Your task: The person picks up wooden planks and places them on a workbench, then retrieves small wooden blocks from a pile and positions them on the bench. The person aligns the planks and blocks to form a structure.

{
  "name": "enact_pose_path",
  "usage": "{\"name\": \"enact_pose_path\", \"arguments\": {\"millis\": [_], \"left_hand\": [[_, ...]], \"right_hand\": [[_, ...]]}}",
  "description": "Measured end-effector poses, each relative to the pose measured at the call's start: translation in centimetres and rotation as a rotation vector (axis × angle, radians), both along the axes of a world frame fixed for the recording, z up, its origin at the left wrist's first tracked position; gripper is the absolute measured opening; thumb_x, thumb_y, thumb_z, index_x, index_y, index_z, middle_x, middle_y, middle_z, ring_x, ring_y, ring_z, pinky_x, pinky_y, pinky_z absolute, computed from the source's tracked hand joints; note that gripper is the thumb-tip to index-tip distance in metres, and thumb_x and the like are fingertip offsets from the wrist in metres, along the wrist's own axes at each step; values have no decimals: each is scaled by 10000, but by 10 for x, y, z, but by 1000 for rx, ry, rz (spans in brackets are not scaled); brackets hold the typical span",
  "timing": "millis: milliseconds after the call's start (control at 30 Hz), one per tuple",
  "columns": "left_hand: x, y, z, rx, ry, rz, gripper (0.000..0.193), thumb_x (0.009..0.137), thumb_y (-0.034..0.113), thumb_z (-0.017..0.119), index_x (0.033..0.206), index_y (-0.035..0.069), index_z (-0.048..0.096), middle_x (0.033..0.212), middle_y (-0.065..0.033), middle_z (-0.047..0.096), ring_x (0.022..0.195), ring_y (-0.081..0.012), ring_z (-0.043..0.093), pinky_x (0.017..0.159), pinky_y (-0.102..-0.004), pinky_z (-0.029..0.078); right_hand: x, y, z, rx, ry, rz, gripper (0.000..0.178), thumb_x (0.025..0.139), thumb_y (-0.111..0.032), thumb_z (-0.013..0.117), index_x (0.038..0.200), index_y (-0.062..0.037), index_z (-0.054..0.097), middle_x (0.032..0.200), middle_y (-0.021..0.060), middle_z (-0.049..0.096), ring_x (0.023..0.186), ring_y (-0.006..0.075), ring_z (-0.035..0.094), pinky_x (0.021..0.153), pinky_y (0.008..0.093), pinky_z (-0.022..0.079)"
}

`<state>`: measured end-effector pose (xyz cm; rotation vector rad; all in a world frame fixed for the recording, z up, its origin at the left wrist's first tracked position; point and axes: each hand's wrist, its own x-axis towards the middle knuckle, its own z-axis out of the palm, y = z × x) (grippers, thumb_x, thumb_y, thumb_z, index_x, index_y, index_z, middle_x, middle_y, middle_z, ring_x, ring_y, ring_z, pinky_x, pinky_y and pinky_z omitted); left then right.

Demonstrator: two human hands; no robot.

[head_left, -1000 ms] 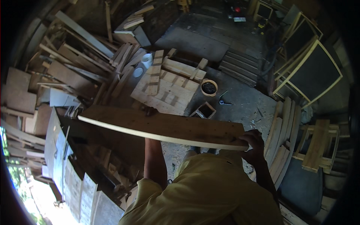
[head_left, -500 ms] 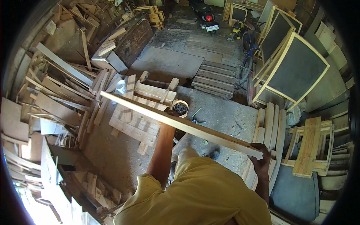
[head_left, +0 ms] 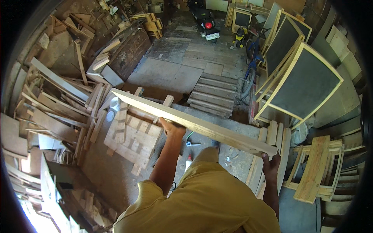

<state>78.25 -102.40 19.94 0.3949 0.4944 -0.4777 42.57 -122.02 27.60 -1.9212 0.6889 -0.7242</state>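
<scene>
Across two hands [head_left: 174,130], one long wooden board [head_left: 210,129]

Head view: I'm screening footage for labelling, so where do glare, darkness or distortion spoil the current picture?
In the head view, glare bleaches the lower left edge; in the head view, black corners cut the scene and the framed dark panel bows; in the head view, the plank, left hand and right hand keep readable outlines.

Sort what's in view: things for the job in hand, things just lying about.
In hand:
- long pale wooden plank, held in the left hand and right hand

Apparently lying about:
- dark board in a pale wooden frame
- blue bicycle
- white round container
</scene>
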Motion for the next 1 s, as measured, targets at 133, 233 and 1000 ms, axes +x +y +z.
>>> {"name": "enact_pose_path", "arguments": {"millis": [133, 233, 1000], "left_hand": [[59, -54, -74, -92, -203, -64, 713, 830, 666, 296, 1312, 149, 389, 1312, -79, 436, 1209, -285, 403, 1011, -455, 306], [109, -106, -94, -101, -254, -87, 655, 846, 622, 370, 1306, 155, 381, 1297, -52, 443, 1195, -254, 419, 990, -416, 343], [368, -283, -120, 514, 74, 48, 444, 876, 359, 551, 1132, 2, 488, 1083, -165, 571, 896, -279, 614, 746, -382, 532]], "right_hand": [[103, -72, -6, 115, -200, -144, 332, 917, -215, 487, 1133, 37, 505, 1057, 99, 570, 990, 168, 506, 857, 292, 393], [171, -146, -24, 297, -193, -192, 406, 921, -302, 473, 1142, 37, 507, 1059, 107, 567, 991, 166, 503, 861, 287, 390], [544, -506, -208, 702, 419, 187, 444, 877, -345, 484, 1135, 13, 531, 1012, 94, 566, 912, 188, 545, 808, 329, 420]]}}
